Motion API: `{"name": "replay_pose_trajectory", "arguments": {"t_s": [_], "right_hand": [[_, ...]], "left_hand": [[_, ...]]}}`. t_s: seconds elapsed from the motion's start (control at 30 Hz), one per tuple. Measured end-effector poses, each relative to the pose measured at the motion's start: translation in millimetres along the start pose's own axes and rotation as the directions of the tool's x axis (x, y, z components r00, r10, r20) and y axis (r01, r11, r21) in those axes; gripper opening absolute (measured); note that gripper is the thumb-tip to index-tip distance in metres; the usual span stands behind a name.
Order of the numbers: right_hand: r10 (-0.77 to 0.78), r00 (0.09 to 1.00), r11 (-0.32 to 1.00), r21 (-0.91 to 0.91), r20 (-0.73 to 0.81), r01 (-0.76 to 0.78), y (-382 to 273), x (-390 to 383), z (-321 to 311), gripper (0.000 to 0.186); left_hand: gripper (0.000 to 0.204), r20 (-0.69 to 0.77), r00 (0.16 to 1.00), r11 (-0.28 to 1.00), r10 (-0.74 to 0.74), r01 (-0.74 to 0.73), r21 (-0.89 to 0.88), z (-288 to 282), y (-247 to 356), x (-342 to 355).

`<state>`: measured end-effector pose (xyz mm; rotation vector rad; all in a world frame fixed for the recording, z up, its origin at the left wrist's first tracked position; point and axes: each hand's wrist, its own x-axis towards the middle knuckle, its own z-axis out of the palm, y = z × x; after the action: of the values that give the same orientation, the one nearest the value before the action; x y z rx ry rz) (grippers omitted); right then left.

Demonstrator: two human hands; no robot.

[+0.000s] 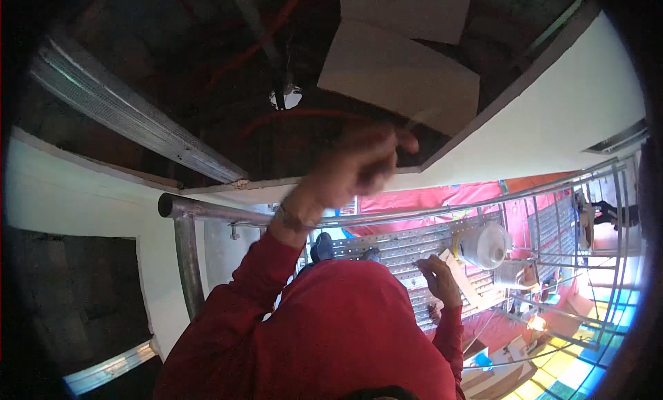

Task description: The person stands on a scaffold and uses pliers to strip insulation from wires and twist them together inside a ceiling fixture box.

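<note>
My left hand [356, 164] is raised in front of a dark opening, close to its lower edge. Motion smears it; one finger seems to point right while the others curl, and I cannot make out anything held. A bracelet or watch band circles that wrist. My right hand [439, 279] is lower, at my right side, over the scaffold deck [407, 251]. Its fingers are loosely bent, apart from the thumb, with nothing visible in them. Beside it a pale flat board [464, 281] leans or lies; whether they touch is unclear. A translucent white bucket [485, 245] stands just beyond.
Inside the opening are a perforated metal channel [138, 117], loose pale panels [400, 72] and a red hose or cable [304, 113]. Thick pipe railing [221, 212] bends at my left. Thin guard rails [618, 248] curve along the right. Red sheeting [428, 200] lies beyond the deck.
</note>
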<state>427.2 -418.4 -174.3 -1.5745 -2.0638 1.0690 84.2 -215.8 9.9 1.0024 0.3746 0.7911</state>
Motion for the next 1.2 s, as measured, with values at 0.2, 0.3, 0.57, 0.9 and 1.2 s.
{"name": "replay_pose_trajectory", "arguments": {"t_s": [0.2, 0.3, 0.57, 0.9, 1.2], "right_hand": [[-0.097, 0.979, 0.638, 0.743, -0.181, 0.201, -79, 59, -43, 0.083], [0.005, 0.947, 0.381, 0.876, -0.322, 0.296, -181, 103, -68, 0.074], [-0.184, 0.982, 0.876, 0.443, -0.051, 0.187, -221, 79, -88, 0.029], [0.069, 0.929, 0.862, 0.447, 0.364, -0.24, -59, -58, -65, 0.025], [0.295, 0.882, 0.673, 0.575, 0.369, -0.466, 50, -175, -37, 0.04]], "left_hand": [[0.024, 0.159, 0.986, 0.967, 0.06, -0.018, -0.255, 38, -113, -32], [0.021, 0.247, 0.965, 0.995, 0.092, -0.081, -0.056, 26, -140, -32], [0.045, 0.152, 0.986, 0.96, 0.071, -0.109, 0.257, -1, -176, -52], [0.057, 0.061, 0.998, 0.68, 0.027, 0.027, -0.733, 4, -93, -14], [0.046, 0.141, 0.99, 0.857, 0.032, 0.045, -0.513, 79, -133, -11]]}}
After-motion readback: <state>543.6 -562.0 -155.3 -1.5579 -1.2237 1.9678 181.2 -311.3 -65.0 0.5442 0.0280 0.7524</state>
